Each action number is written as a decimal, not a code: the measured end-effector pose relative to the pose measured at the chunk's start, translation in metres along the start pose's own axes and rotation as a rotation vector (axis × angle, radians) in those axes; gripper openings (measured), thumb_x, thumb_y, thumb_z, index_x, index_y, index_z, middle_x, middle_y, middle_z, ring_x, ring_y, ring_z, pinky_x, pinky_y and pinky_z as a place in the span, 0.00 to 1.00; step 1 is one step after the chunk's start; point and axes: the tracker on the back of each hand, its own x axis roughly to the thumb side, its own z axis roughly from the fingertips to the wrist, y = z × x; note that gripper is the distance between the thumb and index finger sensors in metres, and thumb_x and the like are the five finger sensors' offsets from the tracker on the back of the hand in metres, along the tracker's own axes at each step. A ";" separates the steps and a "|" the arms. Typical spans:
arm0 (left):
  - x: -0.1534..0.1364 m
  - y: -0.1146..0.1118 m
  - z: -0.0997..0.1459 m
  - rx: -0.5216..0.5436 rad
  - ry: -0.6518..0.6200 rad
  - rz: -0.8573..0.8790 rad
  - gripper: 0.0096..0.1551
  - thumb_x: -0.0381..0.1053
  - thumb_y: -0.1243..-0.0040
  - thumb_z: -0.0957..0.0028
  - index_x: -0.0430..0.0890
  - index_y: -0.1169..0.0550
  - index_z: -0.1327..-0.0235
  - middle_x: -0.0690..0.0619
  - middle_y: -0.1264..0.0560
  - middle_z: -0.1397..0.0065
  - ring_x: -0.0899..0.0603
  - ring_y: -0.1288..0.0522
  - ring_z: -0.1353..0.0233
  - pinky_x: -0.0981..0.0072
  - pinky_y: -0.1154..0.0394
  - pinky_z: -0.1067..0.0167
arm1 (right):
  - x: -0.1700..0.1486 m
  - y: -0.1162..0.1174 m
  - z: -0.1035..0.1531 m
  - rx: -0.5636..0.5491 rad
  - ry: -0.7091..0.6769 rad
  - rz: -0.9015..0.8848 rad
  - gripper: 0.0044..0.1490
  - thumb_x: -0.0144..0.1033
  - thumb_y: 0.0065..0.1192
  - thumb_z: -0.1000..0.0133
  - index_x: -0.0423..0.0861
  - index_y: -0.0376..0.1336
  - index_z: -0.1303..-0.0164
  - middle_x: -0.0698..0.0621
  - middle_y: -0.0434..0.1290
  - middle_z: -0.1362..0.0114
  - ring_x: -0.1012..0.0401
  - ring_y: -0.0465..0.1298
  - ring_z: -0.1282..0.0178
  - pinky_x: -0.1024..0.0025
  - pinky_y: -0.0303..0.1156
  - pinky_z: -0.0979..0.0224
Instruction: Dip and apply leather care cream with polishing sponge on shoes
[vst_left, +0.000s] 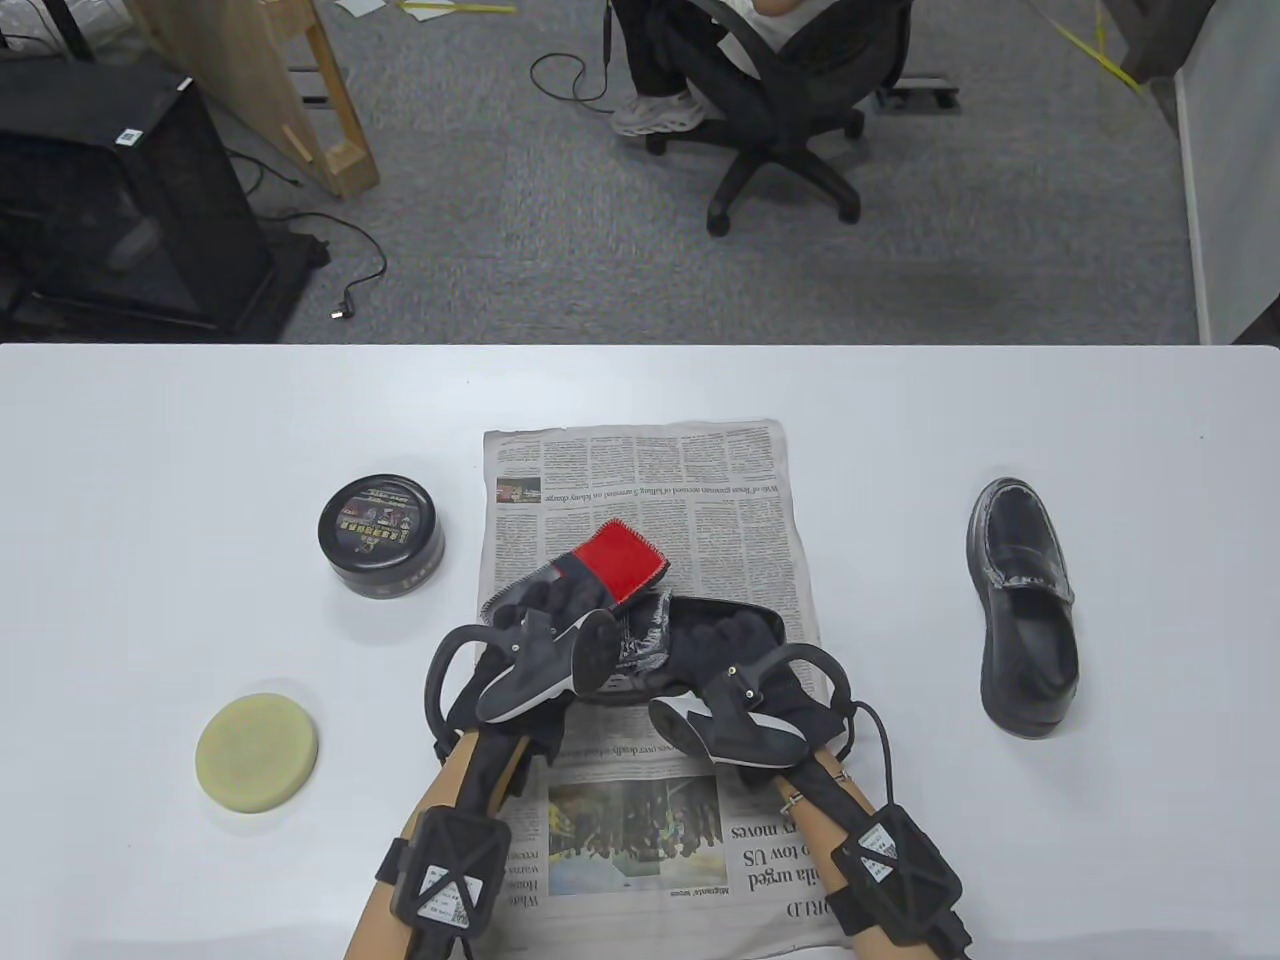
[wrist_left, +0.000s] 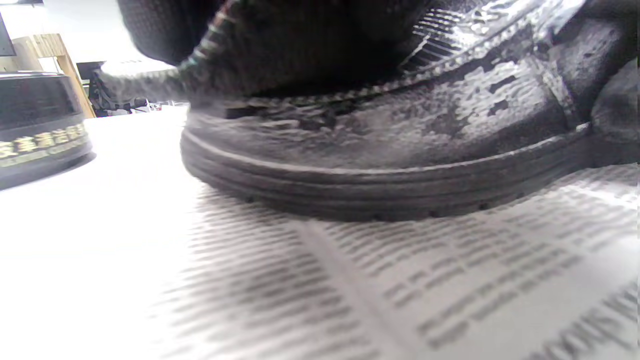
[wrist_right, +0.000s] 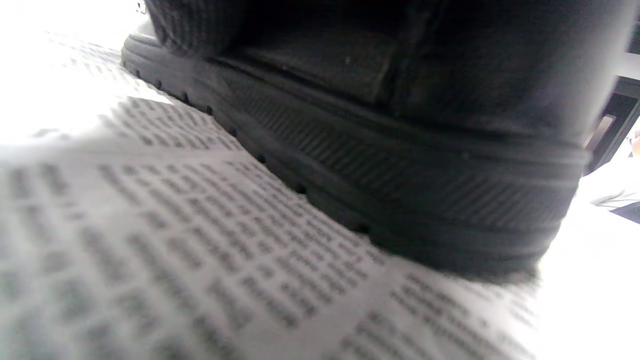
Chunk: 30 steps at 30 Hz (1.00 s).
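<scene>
A black leather shoe (vst_left: 655, 645) lies across the newspaper (vst_left: 640, 470), mostly covered by both hands. My left hand (vst_left: 545, 605) holds a red and black cloth (vst_left: 620, 562) against the shoe's toe end; the red end sticks out past my fingers. My right hand (vst_left: 725, 640) grips the shoe at its heel opening. The left wrist view shows the shoe's toe (wrist_left: 400, 150) under the cloth's zigzag edge (wrist_left: 300, 50). In the right wrist view the shoe's ribbed sole (wrist_right: 400, 165) fills the frame. The cream tin (vst_left: 380, 535) stands lidded at left, and the yellow sponge (vst_left: 258, 750) lies untouched at front left.
A second black shoe (vst_left: 1020, 610) lies on the white table (vst_left: 150, 450) at right, toe pointing away. The tin (wrist_left: 35, 130) is close to the left of the newspaper (wrist_left: 400, 280). Beyond the table's far edge a person sits on an office chair (vst_left: 780, 130).
</scene>
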 end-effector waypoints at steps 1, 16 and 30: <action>-0.005 0.001 0.004 0.004 -0.004 0.004 0.31 0.53 0.54 0.32 0.50 0.40 0.16 0.48 0.37 0.14 0.39 0.35 0.19 0.45 0.33 0.26 | 0.000 0.000 0.000 0.001 0.000 -0.002 0.36 0.63 0.49 0.46 0.56 0.60 0.31 0.56 0.73 0.28 0.57 0.78 0.34 0.53 0.66 0.21; -0.155 0.040 0.106 0.373 0.325 0.204 0.28 0.52 0.50 0.33 0.55 0.35 0.18 0.50 0.30 0.16 0.40 0.29 0.22 0.44 0.30 0.27 | 0.000 0.000 0.000 -0.007 -0.014 0.013 0.37 0.63 0.48 0.46 0.54 0.59 0.29 0.55 0.73 0.27 0.57 0.77 0.33 0.52 0.66 0.21; -0.291 -0.069 0.137 0.036 1.014 0.373 0.26 0.52 0.43 0.35 0.65 0.31 0.23 0.48 0.35 0.11 0.34 0.41 0.14 0.32 0.44 0.22 | 0.000 0.001 0.001 0.002 -0.019 0.019 0.39 0.63 0.48 0.45 0.53 0.59 0.27 0.54 0.72 0.26 0.56 0.77 0.32 0.51 0.65 0.20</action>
